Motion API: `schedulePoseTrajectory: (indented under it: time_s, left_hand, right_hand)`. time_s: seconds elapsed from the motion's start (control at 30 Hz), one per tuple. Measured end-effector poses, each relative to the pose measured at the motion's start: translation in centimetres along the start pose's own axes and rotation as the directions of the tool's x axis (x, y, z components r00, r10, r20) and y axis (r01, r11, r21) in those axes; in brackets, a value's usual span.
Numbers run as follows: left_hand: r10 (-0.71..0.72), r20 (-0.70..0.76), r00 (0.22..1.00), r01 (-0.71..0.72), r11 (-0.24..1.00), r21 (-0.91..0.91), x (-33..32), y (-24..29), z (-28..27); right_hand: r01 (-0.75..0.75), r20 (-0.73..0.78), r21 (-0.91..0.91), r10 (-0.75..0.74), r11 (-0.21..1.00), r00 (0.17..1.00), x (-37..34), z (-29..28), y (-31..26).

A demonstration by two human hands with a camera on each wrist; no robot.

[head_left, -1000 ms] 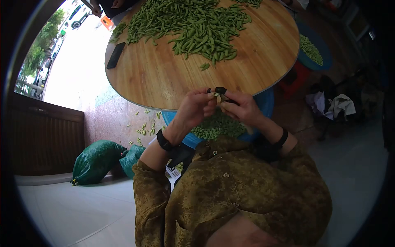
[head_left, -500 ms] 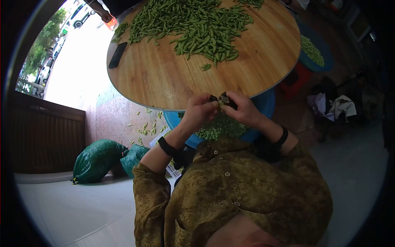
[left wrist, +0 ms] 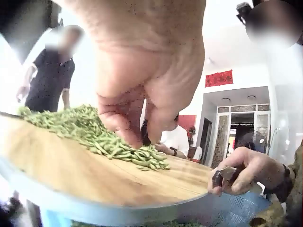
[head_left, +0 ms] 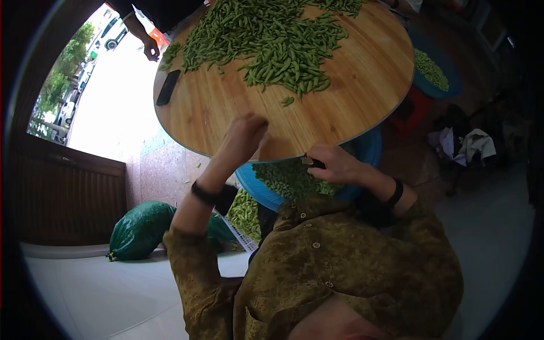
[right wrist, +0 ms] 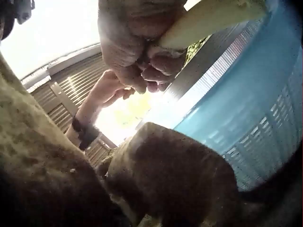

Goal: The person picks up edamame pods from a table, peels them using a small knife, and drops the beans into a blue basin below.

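My left hand is over the near part of the round wooden table, short of the pile of green soybean pods. In the left wrist view its fingers hang loosely bent, with nothing seen held between them. Near the table's front edge, my right hand has its fingers curled about a small dark piece with a grey face; its exact kind I cannot tell. Below this hand, a blue basin holds shelled green beans, partly under the table edge.
A dark flat phone-like object lies at the table's left. Beside my left forearm stands a white crate with pods. Green sacks lie on the floor. Another blue basin of beans is at right. Another person's hand hangs at far left.
My hands were together above the basin; the left has swung forward and left over the table. My right hand stays near the edge, lower. The other person's hand has come further into view.
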State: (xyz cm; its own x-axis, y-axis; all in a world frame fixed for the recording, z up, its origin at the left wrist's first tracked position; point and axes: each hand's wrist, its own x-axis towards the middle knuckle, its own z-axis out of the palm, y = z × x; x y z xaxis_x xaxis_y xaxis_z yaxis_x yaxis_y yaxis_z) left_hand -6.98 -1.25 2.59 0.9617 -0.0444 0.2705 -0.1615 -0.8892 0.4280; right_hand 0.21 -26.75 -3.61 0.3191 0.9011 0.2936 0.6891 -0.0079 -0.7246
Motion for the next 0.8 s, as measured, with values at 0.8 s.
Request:
schedulePoseTrajectory:
  time_s: [0.8]
  left_hand:
    - [-0.404,0.274,0.873,0.42,0.334,-0.844,1.9,2.0,3.4]
  right_hand:
    - [-0.271,0.129,0.932,0.48,0.239,0.868,1.8,0.1,-0.9]
